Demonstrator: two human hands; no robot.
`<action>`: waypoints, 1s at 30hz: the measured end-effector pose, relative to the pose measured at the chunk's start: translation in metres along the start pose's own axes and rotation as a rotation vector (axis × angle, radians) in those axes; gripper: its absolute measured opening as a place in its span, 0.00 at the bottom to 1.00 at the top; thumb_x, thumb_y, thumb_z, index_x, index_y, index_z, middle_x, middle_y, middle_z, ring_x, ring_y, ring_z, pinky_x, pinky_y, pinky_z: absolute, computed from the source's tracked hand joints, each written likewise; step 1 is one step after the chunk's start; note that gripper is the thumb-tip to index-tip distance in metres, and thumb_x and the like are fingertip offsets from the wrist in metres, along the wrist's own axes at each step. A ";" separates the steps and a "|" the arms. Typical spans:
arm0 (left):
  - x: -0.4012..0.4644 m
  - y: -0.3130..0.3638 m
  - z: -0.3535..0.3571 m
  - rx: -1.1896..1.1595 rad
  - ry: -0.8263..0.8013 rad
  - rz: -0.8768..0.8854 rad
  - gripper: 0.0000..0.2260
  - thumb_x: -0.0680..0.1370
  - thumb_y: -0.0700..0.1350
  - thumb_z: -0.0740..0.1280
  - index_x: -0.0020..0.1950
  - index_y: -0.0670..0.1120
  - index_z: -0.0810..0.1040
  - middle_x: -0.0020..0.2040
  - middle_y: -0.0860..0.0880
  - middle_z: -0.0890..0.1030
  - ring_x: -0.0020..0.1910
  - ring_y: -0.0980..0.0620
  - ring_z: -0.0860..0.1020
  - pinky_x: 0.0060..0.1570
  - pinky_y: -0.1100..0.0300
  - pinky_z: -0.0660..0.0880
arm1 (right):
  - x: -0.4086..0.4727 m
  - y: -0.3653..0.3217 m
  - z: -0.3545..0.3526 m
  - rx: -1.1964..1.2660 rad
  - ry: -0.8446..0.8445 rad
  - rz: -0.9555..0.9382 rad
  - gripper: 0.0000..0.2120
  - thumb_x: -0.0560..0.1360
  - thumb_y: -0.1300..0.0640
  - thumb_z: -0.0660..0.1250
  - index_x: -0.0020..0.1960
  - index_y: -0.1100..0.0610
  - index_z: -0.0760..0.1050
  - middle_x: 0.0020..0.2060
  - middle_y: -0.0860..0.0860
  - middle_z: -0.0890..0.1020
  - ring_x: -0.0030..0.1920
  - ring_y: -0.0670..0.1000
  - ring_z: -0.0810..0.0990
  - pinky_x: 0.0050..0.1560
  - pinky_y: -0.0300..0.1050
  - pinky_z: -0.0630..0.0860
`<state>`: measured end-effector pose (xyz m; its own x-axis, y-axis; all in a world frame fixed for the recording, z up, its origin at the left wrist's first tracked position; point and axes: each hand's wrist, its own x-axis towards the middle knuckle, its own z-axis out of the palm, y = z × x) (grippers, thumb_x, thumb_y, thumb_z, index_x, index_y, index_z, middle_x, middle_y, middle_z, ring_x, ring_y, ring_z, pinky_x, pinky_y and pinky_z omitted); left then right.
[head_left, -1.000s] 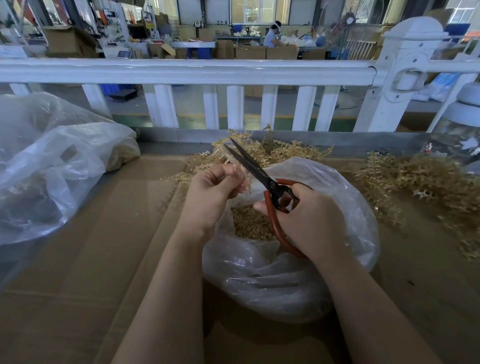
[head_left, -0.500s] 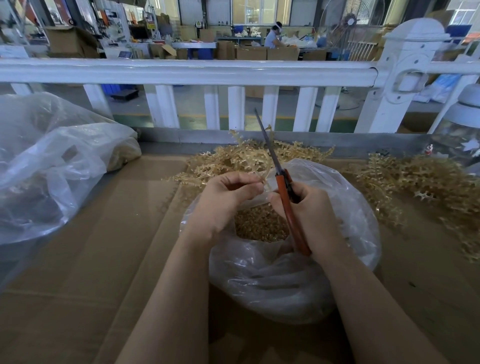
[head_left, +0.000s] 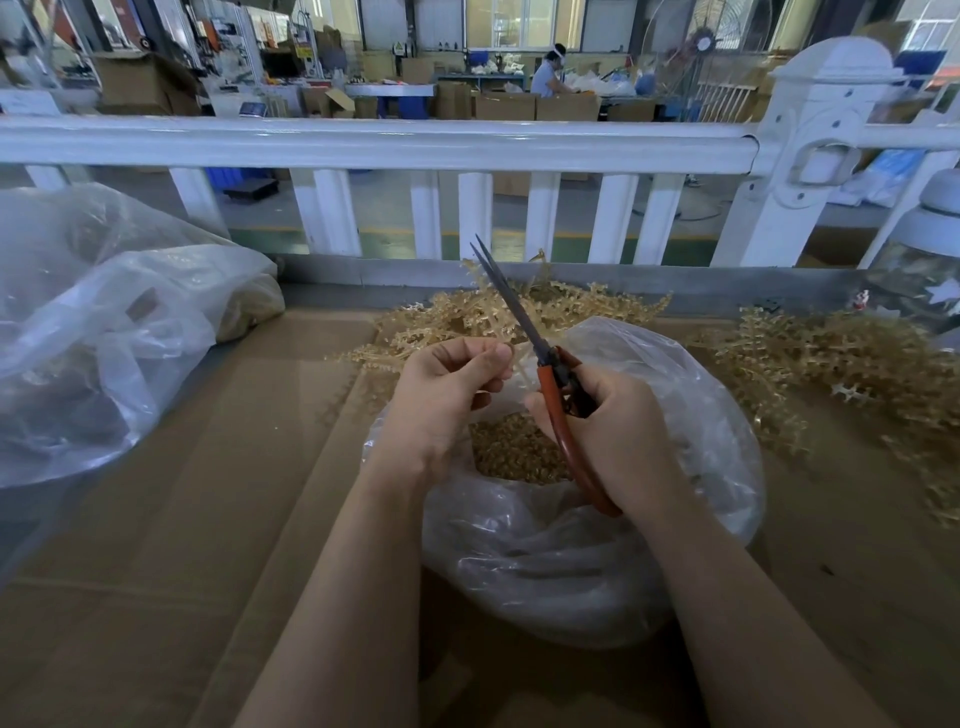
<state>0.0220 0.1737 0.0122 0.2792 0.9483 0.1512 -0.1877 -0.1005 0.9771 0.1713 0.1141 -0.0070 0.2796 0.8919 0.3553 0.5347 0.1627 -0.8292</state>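
My right hand (head_left: 618, 441) grips red-handled scissors (head_left: 545, 364); the dark blades are nearly closed and point up and away towards the fence. My left hand (head_left: 441, 395) pinches a thin golden plastic sprig (head_left: 519, 364) between thumb and fingers, right beside the blades' pivot. Both hands hover over an open clear plastic bag (head_left: 675, 519) on the cardboard, which holds a heap of small golden cut pieces (head_left: 509, 452).
Piles of golden plastic branches lie behind the bag (head_left: 519, 312) and at the right (head_left: 841, 374). A large crumpled clear bag (head_left: 104, 332) fills the left. A white fence (head_left: 415, 145) runs along the table's far edge. A glass jar (head_left: 919, 270) stands far right.
The scissors' blades, spread wide a second ago, have closed and swung upright. My left hand's pinch has stayed beside the blades. Both hands sit slightly higher over the bag.
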 end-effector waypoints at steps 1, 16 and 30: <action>0.000 0.000 0.000 -0.010 0.021 0.008 0.07 0.77 0.41 0.70 0.39 0.47 0.82 0.32 0.53 0.80 0.34 0.57 0.76 0.40 0.63 0.74 | -0.001 0.000 0.000 -0.053 0.022 -0.008 0.09 0.69 0.39 0.73 0.45 0.40 0.78 0.37 0.33 0.82 0.40 0.34 0.80 0.37 0.28 0.74; 0.004 -0.003 -0.007 -0.147 0.026 0.002 0.15 0.80 0.35 0.62 0.37 0.48 0.79 0.34 0.50 0.75 0.36 0.56 0.74 0.46 0.59 0.72 | -0.006 0.002 -0.003 -0.572 0.056 -0.143 0.27 0.66 0.23 0.60 0.42 0.47 0.68 0.35 0.39 0.74 0.35 0.37 0.71 0.32 0.30 0.63; 0.003 -0.001 -0.008 -0.201 -0.054 -0.026 0.10 0.80 0.37 0.62 0.41 0.46 0.77 0.35 0.50 0.76 0.37 0.56 0.73 0.46 0.58 0.69 | -0.007 0.001 -0.001 -0.613 0.168 -0.168 0.28 0.65 0.22 0.56 0.37 0.47 0.69 0.28 0.39 0.71 0.28 0.38 0.69 0.29 0.32 0.61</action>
<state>0.0154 0.1789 0.0101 0.3355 0.9317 0.1394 -0.3620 -0.0091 0.9321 0.1708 0.1073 -0.0099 0.2474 0.7891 0.5622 0.9253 -0.0203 -0.3787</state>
